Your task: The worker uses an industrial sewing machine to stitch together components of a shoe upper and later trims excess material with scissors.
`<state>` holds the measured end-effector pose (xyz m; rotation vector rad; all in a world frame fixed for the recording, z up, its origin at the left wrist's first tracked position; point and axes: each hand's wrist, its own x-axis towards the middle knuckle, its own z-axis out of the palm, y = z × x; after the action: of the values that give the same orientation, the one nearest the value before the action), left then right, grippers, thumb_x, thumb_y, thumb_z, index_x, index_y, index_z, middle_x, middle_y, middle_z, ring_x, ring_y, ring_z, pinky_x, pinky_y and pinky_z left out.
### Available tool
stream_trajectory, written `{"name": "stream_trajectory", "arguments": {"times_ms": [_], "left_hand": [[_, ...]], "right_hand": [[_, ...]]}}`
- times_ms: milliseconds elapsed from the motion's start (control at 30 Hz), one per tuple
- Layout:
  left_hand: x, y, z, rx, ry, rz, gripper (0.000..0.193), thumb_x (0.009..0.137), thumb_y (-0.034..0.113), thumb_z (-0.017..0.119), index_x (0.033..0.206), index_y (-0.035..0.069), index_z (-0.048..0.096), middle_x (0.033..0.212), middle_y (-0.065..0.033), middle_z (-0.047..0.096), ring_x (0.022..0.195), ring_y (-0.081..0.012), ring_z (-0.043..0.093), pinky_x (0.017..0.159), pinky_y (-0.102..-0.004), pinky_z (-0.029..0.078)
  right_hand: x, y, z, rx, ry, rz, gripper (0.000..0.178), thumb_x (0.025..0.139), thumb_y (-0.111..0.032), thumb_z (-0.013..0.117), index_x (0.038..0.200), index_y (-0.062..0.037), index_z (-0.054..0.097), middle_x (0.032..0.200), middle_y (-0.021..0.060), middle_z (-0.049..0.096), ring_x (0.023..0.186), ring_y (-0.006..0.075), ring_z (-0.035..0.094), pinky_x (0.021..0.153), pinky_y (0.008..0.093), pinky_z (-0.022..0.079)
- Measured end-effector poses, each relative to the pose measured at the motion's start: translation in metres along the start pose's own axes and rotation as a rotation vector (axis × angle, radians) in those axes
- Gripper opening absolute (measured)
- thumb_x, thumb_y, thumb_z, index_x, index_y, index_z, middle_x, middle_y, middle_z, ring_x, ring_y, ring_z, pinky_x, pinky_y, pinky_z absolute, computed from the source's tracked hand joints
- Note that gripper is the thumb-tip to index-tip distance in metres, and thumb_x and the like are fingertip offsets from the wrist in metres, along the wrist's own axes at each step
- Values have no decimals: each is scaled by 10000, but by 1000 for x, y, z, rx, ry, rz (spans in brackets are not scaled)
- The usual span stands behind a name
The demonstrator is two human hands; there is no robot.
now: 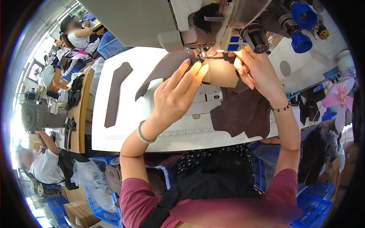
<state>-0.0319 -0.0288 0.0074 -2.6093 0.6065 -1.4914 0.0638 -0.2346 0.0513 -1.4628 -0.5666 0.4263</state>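
Note:
My left hand (pixel 173 95) lies over a curved grey-brown piece (pixel 155 76) of leather-like material. Its fingers are stretched out, the tips pressing beside the presser foot (pixel 204 55) of a sewing machine (pixel 146 24). Under the machine's lamp, a light tan piece (pixel 223 73) sits just right of these fingertips. At that piece's right edge is my right hand (pixel 260 74), thumb and fingers closed in a pinch; what lies between them is hard to make out. Several dark brown cut pieces (pixel 241 112) overlap below my right hand.
A long grey-brown piece (pixel 117 95) lies left on the white table (pixel 99 131). Blue-capped knobs (pixel 301 41) jut out at upper right, near a pink fan (pixel 341 95). Blue crates (pixel 313 205) stand below. Other people (pixel 47 165) work at the left.

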Motion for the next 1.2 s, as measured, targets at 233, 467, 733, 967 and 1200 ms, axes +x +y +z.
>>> {"name": "stream_trajectory", "arguments": {"times_ms": [233, 467, 733, 967, 1200], "left_hand": [[3, -11, 3, -82, 21, 49, 324, 678, 25, 722, 999, 66, 704, 984, -22, 670, 919, -215, 652, 789, -358, 532], [2, -20, 9, -239, 55, 126, 330, 671, 44, 668, 997, -14, 670, 956, -75, 635, 960, -250, 626, 881, -384, 563], [-1, -19, 23, -287, 135, 126, 313, 647, -29, 706, 960, -23, 699, 961, -79, 655, 902, -249, 650, 857, -354, 590], [-2, -22, 25, -288, 158, 156, 317, 653, -25, 708, 970, -25, 701, 962, -71, 654, 906, -237, 646, 864, -355, 591], [1, -22, 25, -323, 162, 145, 320, 642, -12, 712, 962, -26, 702, 970, -75, 657, 899, -235, 647, 856, -357, 590]], "right_hand": [[-35, 22, 6, -991, 415, -1004, 338, 789, -75, 674, 1107, -43, 562, 864, 80, 633, 735, 186, 630, 615, 256, 507], [-3, 50, 10, -1206, 161, -1239, 262, 683, -85, 647, 944, -67, 633, 1012, 36, 615, 938, 220, 602, 832, 323, 504], [3, 54, 4, -1109, 167, -1288, 234, 668, -61, 659, 901, -61, 654, 965, 40, 641, 905, 221, 634, 790, 314, 538], [4, 53, 6, -1084, 188, -1278, 195, 665, -45, 662, 860, -64, 657, 950, 44, 649, 894, 214, 641, 765, 324, 549], [3, 51, 7, -1123, 209, -1248, 180, 699, -51, 665, 877, -72, 651, 959, 36, 651, 896, 203, 646, 805, 325, 558]]}}
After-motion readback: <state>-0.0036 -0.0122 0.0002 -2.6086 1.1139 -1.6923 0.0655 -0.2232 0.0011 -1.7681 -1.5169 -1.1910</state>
